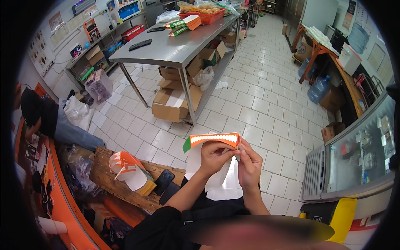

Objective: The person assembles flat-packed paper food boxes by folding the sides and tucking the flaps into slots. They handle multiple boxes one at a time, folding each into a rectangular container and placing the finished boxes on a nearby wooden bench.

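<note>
In front of my body I hold a partly folded paper box (214, 138), orange with a white scalloped band and a green end flap. My left hand (217, 156) pinches its near edge from below. At the box's right corner, my right hand (249, 163) closes its fingers on the card, and the fingertips of both hands nearly meet there. White card panels (225, 191) hang beneath my hands over my lap; whether they all belong to this one box I cannot tell. To the left, a pile of flat orange-and-white box blanks (132, 173) lies on a wooden bench (109, 180).
Two dark phones (164, 181) lie beside the blanks. Ahead stands a steel table (175, 50) with cartons underneath, folded boxes (183, 25) and a red basket (208, 17) on top. A glass-door fridge (360, 152) is at right. A person in jeans (77, 129) is at left.
</note>
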Demonstrator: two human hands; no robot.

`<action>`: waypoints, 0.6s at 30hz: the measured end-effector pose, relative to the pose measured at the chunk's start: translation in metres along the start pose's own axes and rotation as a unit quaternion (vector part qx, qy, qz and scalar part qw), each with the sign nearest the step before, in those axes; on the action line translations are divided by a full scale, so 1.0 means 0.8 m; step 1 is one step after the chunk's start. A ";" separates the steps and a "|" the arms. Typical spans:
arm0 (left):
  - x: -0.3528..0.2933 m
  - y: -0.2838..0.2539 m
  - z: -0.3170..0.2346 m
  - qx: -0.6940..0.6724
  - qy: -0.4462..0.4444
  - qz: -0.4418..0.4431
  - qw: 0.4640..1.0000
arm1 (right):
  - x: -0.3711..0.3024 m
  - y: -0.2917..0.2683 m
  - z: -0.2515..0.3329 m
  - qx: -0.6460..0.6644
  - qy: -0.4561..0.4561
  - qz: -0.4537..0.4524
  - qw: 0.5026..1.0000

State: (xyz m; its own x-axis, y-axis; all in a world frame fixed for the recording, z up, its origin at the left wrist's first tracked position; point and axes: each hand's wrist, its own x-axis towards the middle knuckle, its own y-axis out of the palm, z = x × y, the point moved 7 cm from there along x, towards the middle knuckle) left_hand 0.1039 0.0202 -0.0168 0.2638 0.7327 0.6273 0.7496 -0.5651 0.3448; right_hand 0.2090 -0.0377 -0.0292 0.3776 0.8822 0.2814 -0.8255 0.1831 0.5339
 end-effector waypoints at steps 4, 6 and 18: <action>0.002 -0.001 0.001 -0.003 -0.038 -0.024 0.999 | -0.001 -0.010 -0.011 0.028 0.040 -0.028 0.998; 0.003 0.002 0.002 0.014 -0.065 -0.010 0.998 | 0.000 -0.015 -0.015 0.004 0.049 -0.049 0.998; 0.007 -0.004 -0.011 0.143 -0.009 0.018 0.990 | 0.000 -0.010 0.007 -0.127 -0.060 -0.020 0.990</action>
State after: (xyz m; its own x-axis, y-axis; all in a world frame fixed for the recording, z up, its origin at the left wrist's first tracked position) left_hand 0.0976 0.0232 -0.0085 0.3018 0.7226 0.6219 0.8800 -0.4621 0.1100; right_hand 0.2182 -0.0413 -0.0293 0.4476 0.8164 0.3649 -0.8816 0.3344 0.3332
